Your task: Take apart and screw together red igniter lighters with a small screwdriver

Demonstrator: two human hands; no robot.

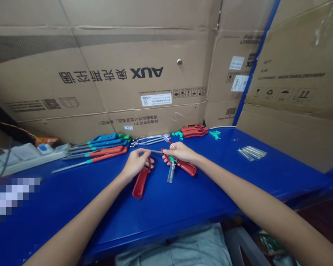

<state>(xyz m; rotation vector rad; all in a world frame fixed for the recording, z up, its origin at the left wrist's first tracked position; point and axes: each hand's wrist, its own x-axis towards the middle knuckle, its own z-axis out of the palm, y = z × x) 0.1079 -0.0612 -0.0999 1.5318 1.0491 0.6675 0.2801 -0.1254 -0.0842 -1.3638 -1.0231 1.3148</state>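
The left hand [135, 164] grips a long red plastic handle [140, 183] on the blue counter [166, 210]; the handle runs from the hand toward 7 o'clock. The right hand [181, 152] curls just above a second red plastic handle [189, 168], which points to 4 o'clock. I cannot tell if it holds it. A clear tube [171, 173] lies nearer this hand, at 6 o'clock.

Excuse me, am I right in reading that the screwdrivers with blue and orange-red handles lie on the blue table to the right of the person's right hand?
Not quite: the screwdrivers with blue and orange-red handles do lie on the blue table, but to the left of the person's left hand, not to the right of the person's right hand. The head view shows this.
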